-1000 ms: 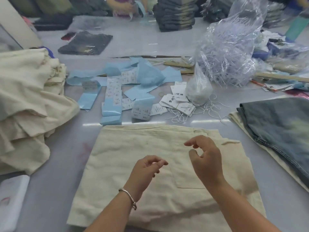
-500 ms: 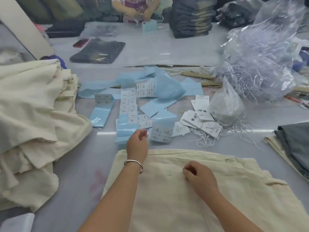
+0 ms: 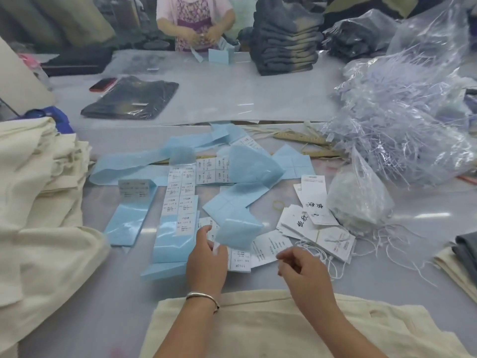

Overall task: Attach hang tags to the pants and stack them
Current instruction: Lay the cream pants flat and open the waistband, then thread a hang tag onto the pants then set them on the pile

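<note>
**Reaching for the sticker labels above the cream pants**

My left hand point(image 3: 206, 262), a silver bangle point(image 3: 202, 297) at its wrist, pinches a light blue sticker strip point(image 3: 238, 232) between thumb and fingers, lifting its end off the table point(image 3: 258, 99). My right hand point(image 3: 304, 273) hovers just right of that strip, fingers loosely curled, holding nothing. Folded cream pants point(image 3: 271, 329) lie flat nearest me, below both hands. White hang tags point(image 3: 309, 218) with strings sit right of the strip. More cream pants point(image 3: 38, 202) pile far left of it.
</note>
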Demonstrator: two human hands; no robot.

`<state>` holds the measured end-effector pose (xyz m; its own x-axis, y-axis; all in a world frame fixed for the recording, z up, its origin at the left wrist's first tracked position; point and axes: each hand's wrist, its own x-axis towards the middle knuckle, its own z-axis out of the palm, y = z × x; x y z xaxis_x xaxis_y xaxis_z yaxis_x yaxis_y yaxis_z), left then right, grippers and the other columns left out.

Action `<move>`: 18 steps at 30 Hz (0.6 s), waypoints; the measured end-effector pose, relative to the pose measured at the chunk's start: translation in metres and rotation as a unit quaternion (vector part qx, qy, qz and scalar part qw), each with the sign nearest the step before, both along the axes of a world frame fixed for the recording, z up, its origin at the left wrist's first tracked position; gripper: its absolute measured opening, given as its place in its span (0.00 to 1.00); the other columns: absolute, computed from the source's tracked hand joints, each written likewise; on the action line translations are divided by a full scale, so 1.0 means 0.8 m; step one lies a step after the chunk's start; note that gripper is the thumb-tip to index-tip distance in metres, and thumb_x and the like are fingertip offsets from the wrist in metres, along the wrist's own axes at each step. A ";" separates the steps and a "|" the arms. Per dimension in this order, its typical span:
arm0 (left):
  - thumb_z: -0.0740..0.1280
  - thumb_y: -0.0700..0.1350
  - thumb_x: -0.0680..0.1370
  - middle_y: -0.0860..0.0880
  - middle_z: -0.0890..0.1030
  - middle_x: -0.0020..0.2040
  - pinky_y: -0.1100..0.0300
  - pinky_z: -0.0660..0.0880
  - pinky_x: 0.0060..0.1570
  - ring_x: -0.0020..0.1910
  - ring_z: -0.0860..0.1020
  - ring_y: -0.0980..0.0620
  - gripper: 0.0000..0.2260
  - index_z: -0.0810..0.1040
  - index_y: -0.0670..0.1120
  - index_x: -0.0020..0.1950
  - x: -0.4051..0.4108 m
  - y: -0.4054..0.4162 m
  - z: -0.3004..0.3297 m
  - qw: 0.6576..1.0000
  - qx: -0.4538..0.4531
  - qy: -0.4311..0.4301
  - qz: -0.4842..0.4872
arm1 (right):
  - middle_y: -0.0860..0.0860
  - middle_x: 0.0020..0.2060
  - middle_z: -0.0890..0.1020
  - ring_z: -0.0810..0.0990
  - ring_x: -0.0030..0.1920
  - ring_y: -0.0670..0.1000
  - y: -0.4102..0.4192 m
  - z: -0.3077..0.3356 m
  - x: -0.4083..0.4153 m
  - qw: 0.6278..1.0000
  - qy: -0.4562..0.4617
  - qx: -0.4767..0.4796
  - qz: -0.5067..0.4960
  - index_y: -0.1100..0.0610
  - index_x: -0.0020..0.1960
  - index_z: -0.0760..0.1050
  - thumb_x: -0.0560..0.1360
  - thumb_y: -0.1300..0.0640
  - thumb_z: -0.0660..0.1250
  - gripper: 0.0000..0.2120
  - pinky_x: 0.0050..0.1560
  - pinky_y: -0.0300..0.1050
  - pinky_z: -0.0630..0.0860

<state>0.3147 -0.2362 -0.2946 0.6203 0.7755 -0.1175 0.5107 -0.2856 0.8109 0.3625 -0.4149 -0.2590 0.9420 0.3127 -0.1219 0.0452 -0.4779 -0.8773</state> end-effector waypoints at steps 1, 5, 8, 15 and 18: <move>0.66 0.42 0.74 0.55 0.76 0.44 0.54 0.75 0.43 0.43 0.77 0.51 0.22 0.68 0.55 0.67 0.003 -0.001 0.001 1.000 0.008 0.004 -0.012 | 0.50 0.31 0.80 0.75 0.33 0.45 0.012 -0.001 0.007 1.000 -0.001 0.015 -0.005 0.49 0.41 0.77 0.72 0.66 0.67 0.12 0.40 0.42 0.72; 0.69 0.39 0.69 0.51 0.72 0.60 0.56 0.70 0.53 0.61 0.69 0.49 0.22 0.73 0.49 0.62 0.025 0.003 0.007 0.984 0.175 -0.029 -0.023 | 0.47 0.33 0.77 0.71 0.31 0.42 0.051 -0.001 0.038 0.998 0.003 0.060 -0.019 0.49 0.44 0.76 0.72 0.67 0.66 0.13 0.41 0.42 0.72; 0.67 0.38 0.73 0.47 0.76 0.58 0.60 0.66 0.54 0.61 0.71 0.47 0.14 0.76 0.44 0.59 0.072 0.028 0.024 0.982 0.171 -0.083 -0.011 | 0.46 0.33 0.77 0.71 0.32 0.42 0.063 -0.002 0.038 0.997 0.006 0.078 -0.018 0.49 0.44 0.76 0.72 0.68 0.66 0.13 0.39 0.40 0.71; 0.72 0.53 0.74 0.48 0.71 0.69 0.53 0.68 0.66 0.67 0.70 0.47 0.35 0.61 0.46 0.75 0.206 0.078 0.051 0.994 -0.075 -0.064 -0.044 | 0.47 0.30 0.82 0.70 0.25 0.41 0.037 -0.034 -0.043 0.992 0.044 0.109 -0.039 0.44 0.37 0.80 0.68 0.70 0.70 0.19 0.31 0.31 0.70; 0.73 0.50 0.74 0.50 0.76 0.54 0.57 0.71 0.57 0.55 0.75 0.49 0.29 0.68 0.46 0.71 0.234 0.090 0.049 0.993 -0.083 -0.053 -0.063 | 0.48 0.28 0.81 0.71 0.25 0.43 0.035 -0.041 -0.053 0.992 0.080 0.100 -0.016 0.40 0.39 0.78 0.68 0.69 0.68 0.22 0.32 0.31 0.69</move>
